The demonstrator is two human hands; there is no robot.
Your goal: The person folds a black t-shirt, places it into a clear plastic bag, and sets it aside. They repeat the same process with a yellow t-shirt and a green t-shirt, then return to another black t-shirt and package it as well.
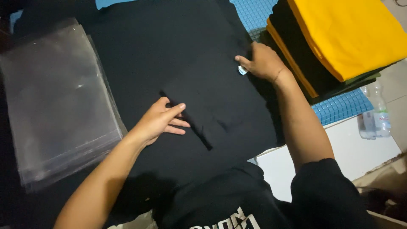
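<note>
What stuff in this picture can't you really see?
Head view:
- Black garment: its folds are lost in the dark cloth.
- Small white tag: mostly covered by the right hand.
- Stack of folded clothes: cut off by the top edge.
- Plastic bottle: label too small to make out.

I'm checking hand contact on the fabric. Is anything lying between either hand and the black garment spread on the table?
Nothing visible does. The left hand lies flat on the folded black cloth garment, and the right hand presses its far edge beside a small white tag.

Bottle [374, 113] partly behind table edge
</note>
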